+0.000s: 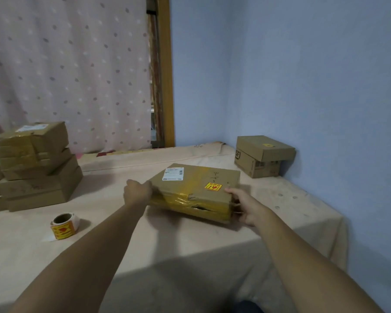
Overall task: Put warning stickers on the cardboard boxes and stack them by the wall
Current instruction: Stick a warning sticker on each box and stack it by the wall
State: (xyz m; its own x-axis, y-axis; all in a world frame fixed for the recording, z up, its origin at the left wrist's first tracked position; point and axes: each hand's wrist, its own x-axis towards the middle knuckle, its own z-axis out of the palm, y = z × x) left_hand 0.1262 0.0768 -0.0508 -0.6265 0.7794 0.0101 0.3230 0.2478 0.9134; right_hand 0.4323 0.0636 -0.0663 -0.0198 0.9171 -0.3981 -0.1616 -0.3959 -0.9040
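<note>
A flat cardboard box (196, 188), wrapped with yellow tape, is held a little above the cloth-covered surface at the centre. A yellow and red warning sticker (213, 187) is on its top, near the right side, and a white shipping label sits at the top left. My left hand (137, 192) grips the box's left edge. My right hand (246, 205) grips its near right corner. A second cardboard box (263, 154) with a small yellow sticker on its lid stands against the blue wall at the right. The roll of warning stickers (64, 225) lies at the left front.
A pile of several cardboard boxes (34, 166) stands at the left, in front of a dotted pink curtain (66, 71). The beige cloth-covered surface (167, 245) drops off at its right edge. A wooden frame (166, 75) meets the blue wall (303, 75).
</note>
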